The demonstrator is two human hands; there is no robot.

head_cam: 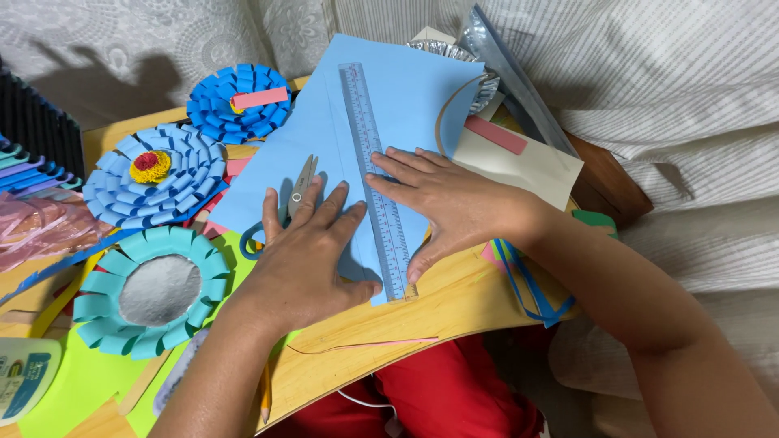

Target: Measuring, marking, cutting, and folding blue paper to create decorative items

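A light blue paper sheet (381, 97) lies on a wooden board (438, 304). A clear plastic ruler (369, 146) lies along the sheet, from its far edge to its near edge. My left hand (304, 255) rests flat on the sheet, left of the ruler, fingers spread. Its fingertips touch a pair of scissors (302, 185) with blue handles. My right hand (442, 203) presses flat on the ruler's near half, fingers apart. Neither hand grips anything.
Three paper loop flowers lie at the left: dark blue (237, 101), light blue with a yellow centre (154, 174), and teal around a foil dish (154, 288). A cream envelope (527, 166), foil dish (462, 57), paper strips (523, 280), pencil (265, 393) and glue bottle (24, 377) lie around.
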